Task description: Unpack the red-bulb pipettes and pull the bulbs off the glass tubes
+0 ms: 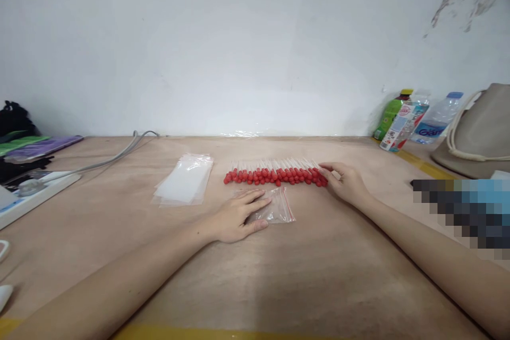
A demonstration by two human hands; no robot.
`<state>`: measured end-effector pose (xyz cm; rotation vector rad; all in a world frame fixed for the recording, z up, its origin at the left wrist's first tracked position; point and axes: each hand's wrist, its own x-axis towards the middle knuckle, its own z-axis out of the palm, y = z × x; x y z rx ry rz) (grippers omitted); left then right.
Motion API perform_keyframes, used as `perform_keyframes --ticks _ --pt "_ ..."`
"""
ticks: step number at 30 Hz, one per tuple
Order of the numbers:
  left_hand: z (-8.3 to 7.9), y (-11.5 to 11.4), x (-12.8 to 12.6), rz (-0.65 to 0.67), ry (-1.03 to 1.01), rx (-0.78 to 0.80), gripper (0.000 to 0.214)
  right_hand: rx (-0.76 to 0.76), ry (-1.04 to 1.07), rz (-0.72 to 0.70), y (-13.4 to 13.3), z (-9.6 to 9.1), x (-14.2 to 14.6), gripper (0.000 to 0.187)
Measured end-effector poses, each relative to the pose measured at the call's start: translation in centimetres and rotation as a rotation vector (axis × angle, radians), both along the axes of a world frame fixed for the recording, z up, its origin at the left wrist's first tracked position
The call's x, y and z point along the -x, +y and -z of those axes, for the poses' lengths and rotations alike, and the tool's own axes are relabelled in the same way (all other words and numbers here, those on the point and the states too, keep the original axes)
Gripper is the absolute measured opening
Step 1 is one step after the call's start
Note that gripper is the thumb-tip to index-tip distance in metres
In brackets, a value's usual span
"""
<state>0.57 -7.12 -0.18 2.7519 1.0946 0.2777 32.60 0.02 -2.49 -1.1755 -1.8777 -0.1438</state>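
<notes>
My left hand (243,217) lies flat with its fingers spread, resting on a clear zip bag (279,207) with a red line along its right edge. Beyond the bag runs a row of thin, pale pointed sticks with red bead-like heads (274,175), heads toward me. At the row's right end, the fingers and thumb of my right hand (345,183) are closed around the last red-headed sticks; how many they hold is hidden. Left of the row is a fanned stack of clear zip bags (185,180).
Bottles and a carton (404,127) stand at the back right beside a beige bag (482,133). A grey cable (115,156) leads to a white power strip (43,191) on the left, near purple and green packets (48,147). A pale wall borders the table.
</notes>
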Motion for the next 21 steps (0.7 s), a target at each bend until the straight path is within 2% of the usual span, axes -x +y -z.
perform_keyframes --ticks 5,8,10,11,13,16,18,21 --pt "0.1 0.0 0.1 0.001 -0.015 -0.005 0.057 0.046 0.133 0.113 0.4 0.1 -0.5 0.028" --pt "-0.1 0.0 0.0 -0.005 -0.006 0.004 0.057 -0.085 0.134 0.192 -0.1 -0.3 -0.2 0.030" --pt "-0.2 -0.1 -0.1 -0.010 0.004 0.014 0.058 -0.219 0.093 0.184 -1.1 -0.7 0.8 0.027" --pt "-0.2 -0.1 -0.1 -0.013 0.008 0.019 0.058 -0.264 0.058 0.137 -1.9 -1.0 1.6 0.024" --pt "-0.3 -0.1 -0.1 -0.017 0.016 0.026 0.059 -0.265 -0.053 -0.081 -3.7 -1.5 3.6 0.020" --pt "-0.2 -0.1 -0.1 -0.015 0.025 0.026 0.062 -0.090 -0.337 -0.451 -6.2 -2.0 6.6 0.034" --pt "-0.3 -0.2 0.0 -0.009 0.030 0.033 0.064 0.044 -0.469 -0.583 -7.1 -2.0 7.8 0.043" --pt "-0.5 -0.5 0.0 -0.023 0.024 0.077 0.067 0.242 -0.553 -0.684 -7.1 -1.6 8.3 0.047"
